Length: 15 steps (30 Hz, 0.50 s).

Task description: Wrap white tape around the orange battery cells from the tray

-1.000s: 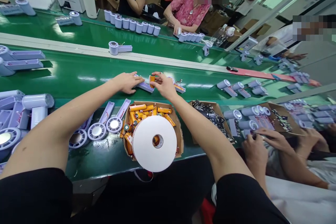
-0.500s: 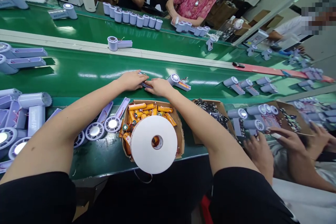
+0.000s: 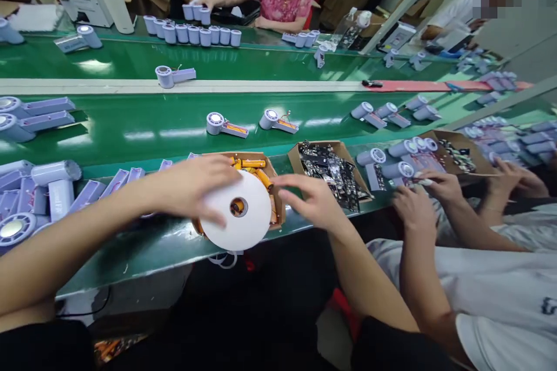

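A white roll of tape (image 3: 252, 223) lies on a cardboard box (image 3: 282, 208) of orange battery cells (image 3: 253, 163). My left hand (image 3: 202, 185), slightly blurred, is spread over the roll's left side; whether it touches the roll I cannot tell. To the right of the box, my right hand (image 3: 311, 200) hovers with thumb and fingers apart and holds nothing. Beyond the box, a lilac fan body (image 3: 215, 123) with an orange cell in its handle lies on the green belt (image 3: 174, 142), beside a similar fan body (image 3: 270, 119).
A box of black circuit boards (image 3: 331, 165) stands right of the cells. Lilac fan bodies (image 3: 56, 177) are piled at the left. Close on my right are a co-worker's hands (image 3: 418, 197). Across the belt, people handle lilac cups (image 3: 187, 33).
Both hands have drawn back from the fan body on the belt, which now lies free. My left hand has come over the tape roll, my right hand beside the box. The view has shifted.
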Each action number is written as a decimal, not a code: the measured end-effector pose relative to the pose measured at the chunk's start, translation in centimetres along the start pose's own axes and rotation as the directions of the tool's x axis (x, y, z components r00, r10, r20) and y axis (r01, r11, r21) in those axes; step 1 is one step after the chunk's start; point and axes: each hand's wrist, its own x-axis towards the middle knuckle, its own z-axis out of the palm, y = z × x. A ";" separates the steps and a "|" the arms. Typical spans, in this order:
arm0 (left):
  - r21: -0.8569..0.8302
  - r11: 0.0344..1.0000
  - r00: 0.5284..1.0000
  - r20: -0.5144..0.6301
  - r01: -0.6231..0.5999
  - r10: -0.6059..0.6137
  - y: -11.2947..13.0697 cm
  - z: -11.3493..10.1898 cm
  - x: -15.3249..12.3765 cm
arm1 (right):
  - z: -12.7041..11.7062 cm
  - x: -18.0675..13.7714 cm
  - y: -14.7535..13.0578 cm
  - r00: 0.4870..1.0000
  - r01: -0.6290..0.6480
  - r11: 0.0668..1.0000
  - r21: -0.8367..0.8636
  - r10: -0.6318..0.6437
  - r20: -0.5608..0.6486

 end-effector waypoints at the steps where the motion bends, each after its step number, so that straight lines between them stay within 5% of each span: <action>1: -0.011 0.995 0.995 0.022 -0.101 0.101 1.5 0.2 -1.2 | -0.2 -2.0 -0.6 1.000 0.010 0.999 0.036 -0.010 -0.011; 5: 0.063 0.984 0.986 -0.001 -0.164 0.164 4.1 1.3 -3.8 | 0.0 -6.0 -2.5 0.990 -0.110 0.987 0.112 0.119 -0.072; 9: 0.095 0.993 0.941 -0.322 -0.076 0.103 5.3 1.6 -4.8 | 2.3 -6.7 -5.2 0.933 -0.357 0.882 0.308 0.321 0.161; 12: 0.153 0.988 0.861 -0.505 0.022 0.059 7.0 2.1 -5.9 | 5.4 -6.5 -7.6 0.887 -0.410 0.808 0.422 0.245 0.391; 15: 0.196 0.974 0.841 -0.541 0.114 0.010 7.9 3.1 -7.2 | 7.7 -6.0 -9.3 0.865 -0.355 0.702 0.617 -0.003 0.502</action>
